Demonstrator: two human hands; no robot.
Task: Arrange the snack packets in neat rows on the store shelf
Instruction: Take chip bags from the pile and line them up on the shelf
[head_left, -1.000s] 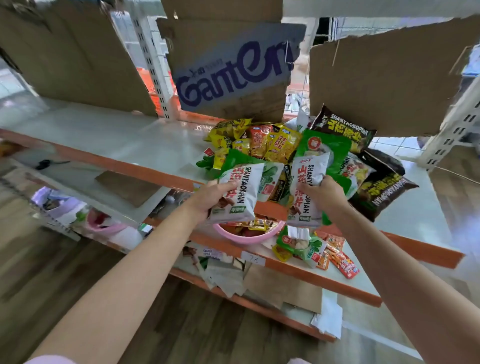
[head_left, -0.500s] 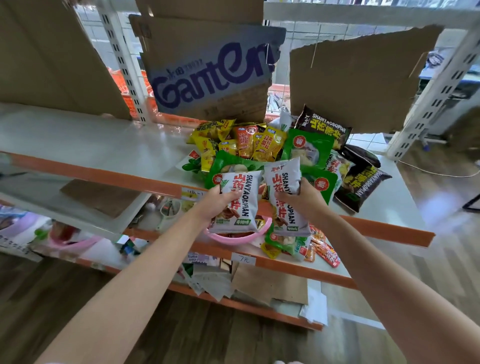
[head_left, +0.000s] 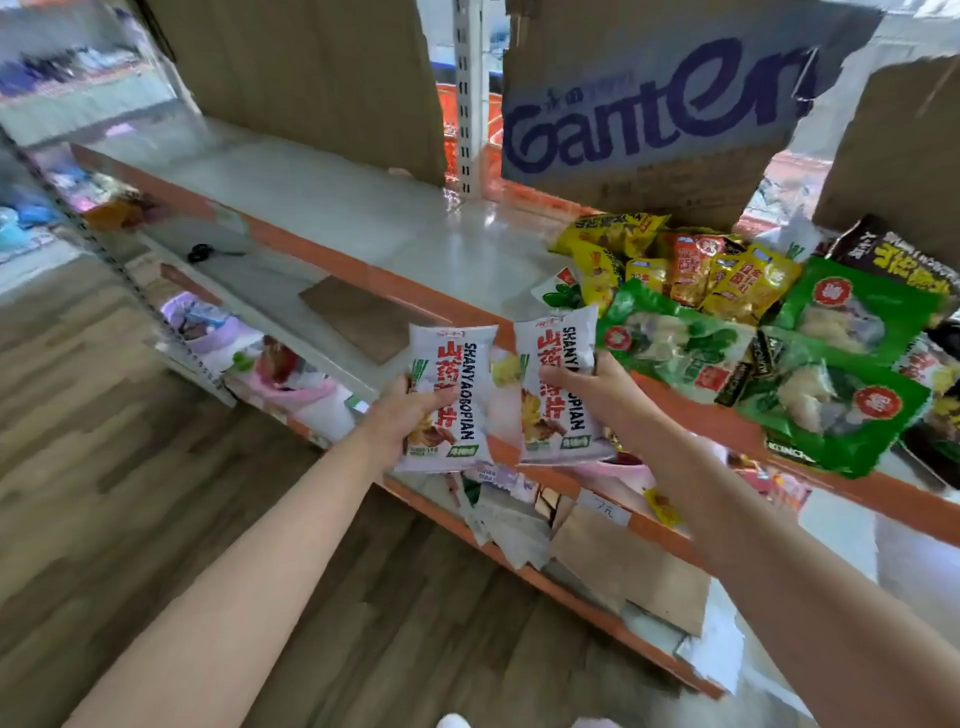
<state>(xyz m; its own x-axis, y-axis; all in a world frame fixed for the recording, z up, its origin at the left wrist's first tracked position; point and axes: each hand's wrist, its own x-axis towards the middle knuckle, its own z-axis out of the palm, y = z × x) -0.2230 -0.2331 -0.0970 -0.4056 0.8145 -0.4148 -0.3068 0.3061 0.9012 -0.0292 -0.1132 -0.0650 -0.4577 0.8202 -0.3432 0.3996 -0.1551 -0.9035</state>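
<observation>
Gripping one white packet per hand, upright, apart, readying placement on bare shelf toward eleven o'clock.

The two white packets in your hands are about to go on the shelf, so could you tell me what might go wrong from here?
1. The green packets overhang the orange shelf edge; a nudge from the right hand may tip them off.
2. The white packets are held off the shelf, so a loose grip by the left hand could drop one.
</observation>
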